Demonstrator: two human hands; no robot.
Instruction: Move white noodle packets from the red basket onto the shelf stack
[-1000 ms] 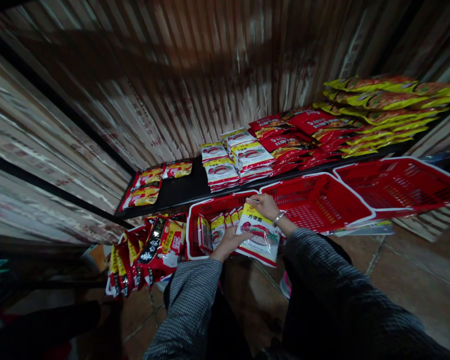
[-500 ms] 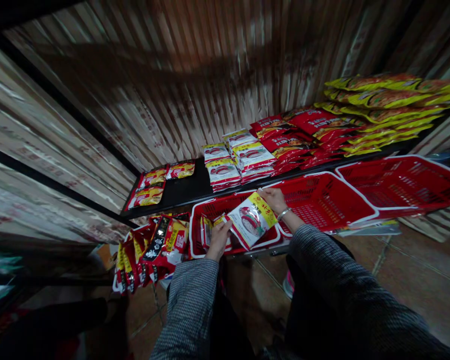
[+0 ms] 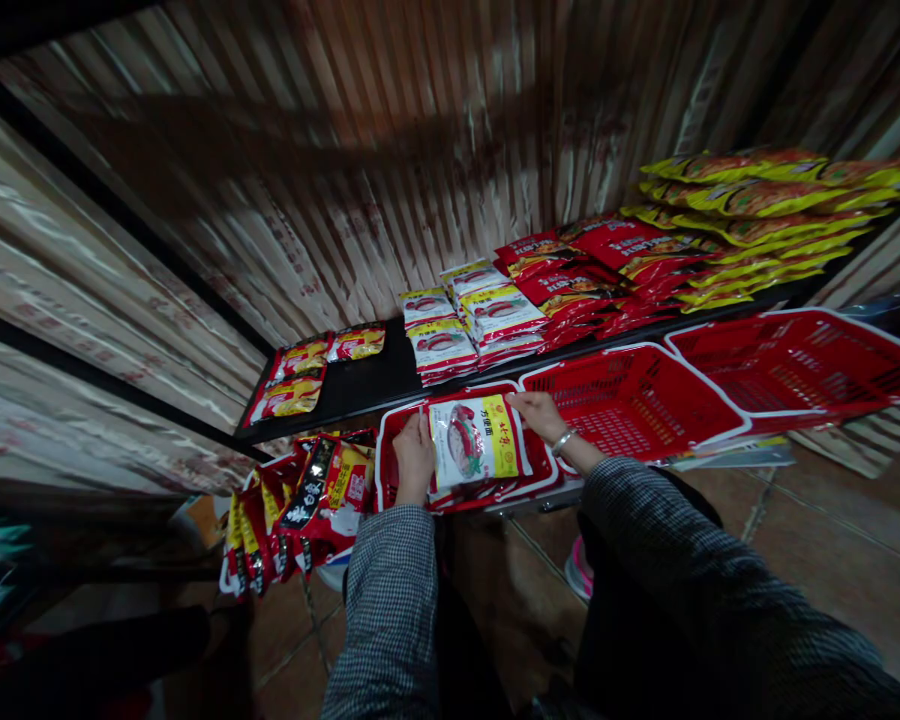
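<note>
A white and yellow packet of instant noodles [image 3: 465,445] lies sideways between my hands, over the left red shopping basket [image 3: 388,490]. My left hand [image 3: 414,458] is closed at the packet's left edge, with its fingertips partly hidden. My right hand [image 3: 541,414], with a bracelet at the wrist, pinches the packet's upper right corner. Just behind the basket, matching white noodle packets [image 3: 442,345] are stacked on the black shelf [image 3: 356,385].
Two more red baskets [image 3: 637,400] stand to the right. On the shelf are red packets [image 3: 570,285], tall yellow stacks [image 3: 765,225] and a few red-yellow packets [image 3: 289,395]. A basket of red-black packets [image 3: 322,500] sits at left. Tiled floor [image 3: 817,520] lies below.
The noodle packet has turned from a slant to nearly level and come down into line with the basket. My left hand has shifted left and up along its edge.
</note>
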